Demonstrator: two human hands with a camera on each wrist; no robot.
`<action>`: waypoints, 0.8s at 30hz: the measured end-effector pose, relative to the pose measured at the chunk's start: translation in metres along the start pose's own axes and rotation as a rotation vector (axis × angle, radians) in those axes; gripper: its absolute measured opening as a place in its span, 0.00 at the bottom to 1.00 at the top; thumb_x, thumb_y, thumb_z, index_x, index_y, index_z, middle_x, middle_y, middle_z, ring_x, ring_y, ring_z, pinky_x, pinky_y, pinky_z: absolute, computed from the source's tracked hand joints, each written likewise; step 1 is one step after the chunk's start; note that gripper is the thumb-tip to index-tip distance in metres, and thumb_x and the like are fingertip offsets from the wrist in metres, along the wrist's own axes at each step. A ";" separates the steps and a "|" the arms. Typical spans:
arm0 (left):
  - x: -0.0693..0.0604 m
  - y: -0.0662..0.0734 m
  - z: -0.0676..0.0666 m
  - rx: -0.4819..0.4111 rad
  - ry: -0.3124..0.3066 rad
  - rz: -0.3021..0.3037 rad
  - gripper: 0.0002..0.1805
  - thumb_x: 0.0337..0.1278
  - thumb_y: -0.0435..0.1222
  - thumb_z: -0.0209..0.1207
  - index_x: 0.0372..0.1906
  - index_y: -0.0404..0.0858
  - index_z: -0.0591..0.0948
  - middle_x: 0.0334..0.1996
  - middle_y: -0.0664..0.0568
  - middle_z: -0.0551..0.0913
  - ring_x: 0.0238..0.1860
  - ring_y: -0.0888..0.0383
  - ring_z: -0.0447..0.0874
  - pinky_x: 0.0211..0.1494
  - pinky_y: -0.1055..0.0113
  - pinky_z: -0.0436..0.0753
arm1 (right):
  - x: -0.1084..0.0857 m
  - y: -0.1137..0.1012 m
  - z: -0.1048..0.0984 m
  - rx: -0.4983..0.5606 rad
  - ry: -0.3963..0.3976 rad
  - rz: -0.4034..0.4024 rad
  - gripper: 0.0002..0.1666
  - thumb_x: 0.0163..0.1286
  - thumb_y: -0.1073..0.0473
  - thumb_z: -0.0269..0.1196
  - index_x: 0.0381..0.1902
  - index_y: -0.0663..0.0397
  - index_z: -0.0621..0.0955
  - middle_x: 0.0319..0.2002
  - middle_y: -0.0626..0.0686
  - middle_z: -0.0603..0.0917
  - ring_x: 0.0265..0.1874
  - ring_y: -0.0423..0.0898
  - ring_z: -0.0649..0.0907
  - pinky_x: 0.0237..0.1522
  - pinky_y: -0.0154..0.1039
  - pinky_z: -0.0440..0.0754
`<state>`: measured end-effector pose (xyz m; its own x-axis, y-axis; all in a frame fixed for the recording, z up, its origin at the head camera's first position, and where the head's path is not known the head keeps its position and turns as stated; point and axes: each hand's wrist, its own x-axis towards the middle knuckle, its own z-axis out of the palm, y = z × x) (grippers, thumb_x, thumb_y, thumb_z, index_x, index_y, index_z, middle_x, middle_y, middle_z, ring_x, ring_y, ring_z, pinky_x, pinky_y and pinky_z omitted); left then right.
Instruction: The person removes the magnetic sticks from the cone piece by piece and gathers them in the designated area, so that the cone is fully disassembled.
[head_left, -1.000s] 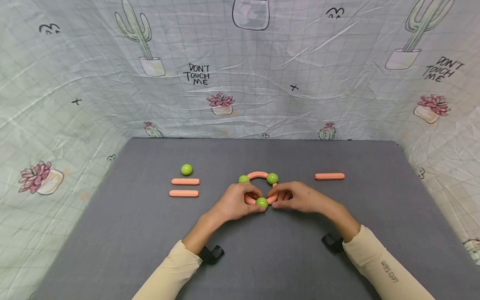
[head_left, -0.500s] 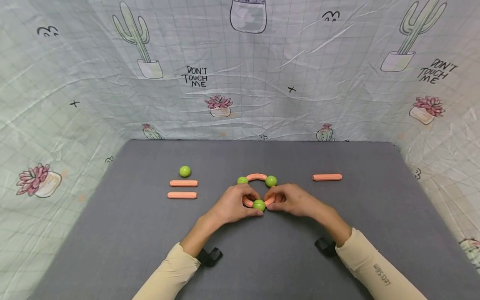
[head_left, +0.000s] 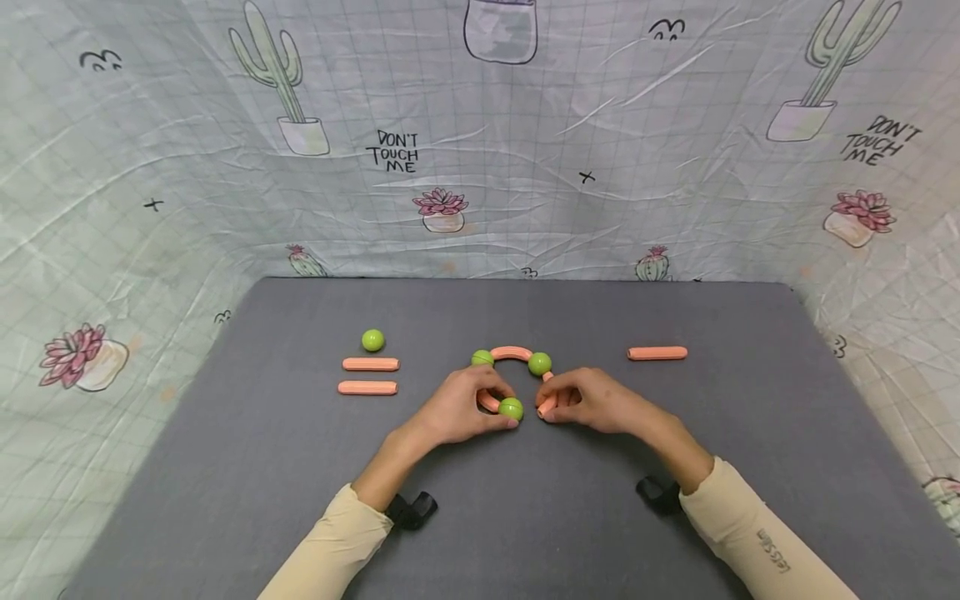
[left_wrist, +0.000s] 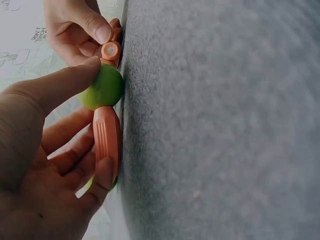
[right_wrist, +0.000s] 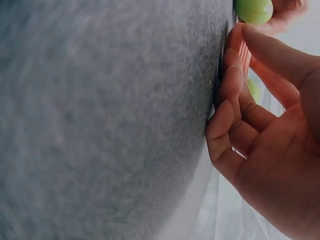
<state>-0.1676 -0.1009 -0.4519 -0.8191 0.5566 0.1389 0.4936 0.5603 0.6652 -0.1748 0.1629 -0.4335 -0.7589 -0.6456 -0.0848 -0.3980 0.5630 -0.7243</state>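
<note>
My left hand (head_left: 463, 404) pinches the front green ball (left_wrist: 102, 89) with its thumb. This ball touches the end of a curved orange rod (left_wrist: 106, 135), which lies along my left fingers. My right hand (head_left: 596, 400) pinches another orange rod (head_left: 547, 406) close to its free end, and a small gap separates that end from the front ball. Behind the hands, a curved orange rod (head_left: 512, 353) joins the back left ball (head_left: 482, 357) and the back right ball (head_left: 539, 363). Together the pieces form a ring broken at the front. My fingers cover parts of both side rods.
On the grey table (head_left: 495, 533), a loose green ball (head_left: 372, 340) lies behind two straight orange rods, a rear one (head_left: 371, 364) and a front one (head_left: 367, 388), at left. Another straight rod (head_left: 657, 353) lies at right. A patterned cloth (head_left: 510, 125) hangs behind the table.
The front ball and the right rod's end have come apart. My left hand has shifted slightly left with the ball, and the right rod's free end now shows.
</note>
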 end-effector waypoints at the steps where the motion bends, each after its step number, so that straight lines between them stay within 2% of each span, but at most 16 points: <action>1: 0.000 -0.001 0.000 0.005 -0.007 0.005 0.14 0.52 0.42 0.79 0.44 0.47 0.90 0.42 0.57 0.86 0.42 0.62 0.82 0.48 0.68 0.82 | -0.001 0.000 -0.001 0.002 0.002 0.003 0.09 0.72 0.58 0.70 0.48 0.50 0.90 0.33 0.46 0.86 0.31 0.36 0.79 0.37 0.31 0.78; 6: -0.003 -0.003 -0.003 0.024 -0.034 0.020 0.14 0.55 0.42 0.77 0.46 0.46 0.90 0.47 0.56 0.86 0.50 0.59 0.83 0.56 0.62 0.82 | -0.005 0.001 -0.003 -0.011 0.015 0.019 0.11 0.72 0.54 0.70 0.50 0.48 0.90 0.35 0.47 0.83 0.32 0.39 0.77 0.36 0.32 0.77; 11: -0.009 -0.004 -0.009 0.100 -0.042 0.019 0.15 0.57 0.44 0.76 0.49 0.48 0.90 0.52 0.57 0.84 0.58 0.57 0.78 0.63 0.57 0.79 | -0.010 0.004 -0.007 -0.028 0.029 0.041 0.12 0.72 0.52 0.70 0.50 0.46 0.90 0.36 0.48 0.79 0.33 0.41 0.75 0.36 0.33 0.75; 18: -0.020 -0.005 -0.020 0.164 -0.062 0.012 0.16 0.54 0.47 0.77 0.47 0.50 0.91 0.55 0.59 0.81 0.60 0.60 0.73 0.62 0.57 0.79 | -0.016 0.010 -0.012 -0.047 0.025 0.071 0.12 0.72 0.52 0.69 0.51 0.44 0.90 0.39 0.48 0.79 0.34 0.42 0.76 0.38 0.34 0.76; 24: -0.026 -0.008 -0.021 0.188 -0.016 0.002 0.14 0.49 0.51 0.79 0.42 0.56 0.92 0.48 0.61 0.77 0.54 0.62 0.69 0.56 0.62 0.78 | -0.020 0.016 -0.014 -0.038 0.038 0.069 0.12 0.72 0.53 0.70 0.52 0.44 0.89 0.40 0.48 0.81 0.35 0.41 0.77 0.39 0.34 0.77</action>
<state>-0.1570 -0.1328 -0.4456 -0.8138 0.5670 0.1277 0.5428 0.6630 0.5156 -0.1733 0.1922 -0.4333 -0.8040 -0.5849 -0.1072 -0.3625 0.6250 -0.6913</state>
